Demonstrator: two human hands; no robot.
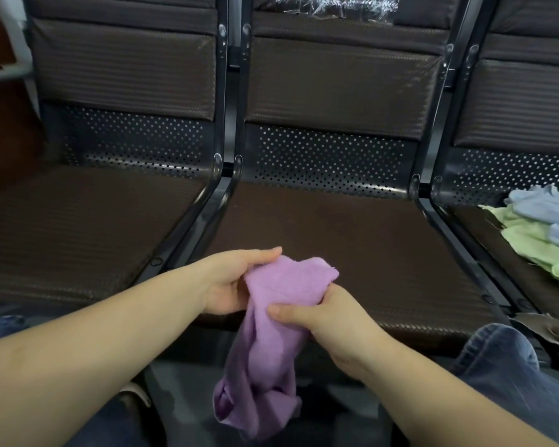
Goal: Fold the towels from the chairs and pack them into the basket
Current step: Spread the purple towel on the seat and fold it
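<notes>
A crumpled purple towel [268, 343] hangs in front of me, over the front edge of the middle chair seat [352, 240]. My left hand [229, 282] pinches its upper edge from the left. My right hand [320, 321] grips it a little lower on the right side. The towel's lower part dangles bunched between my knees. A heap of light blue and pale green towels [542, 233] lies on the right chair seat. No basket is in view.
Three dark brown padded chairs stand in a row with black metal frames [220, 188] between them. The left seat [78, 227] holds nothing. My jeans-clad knees [510, 359] are at the bottom corners. Crinkled plastic [336, 4] lies at the top.
</notes>
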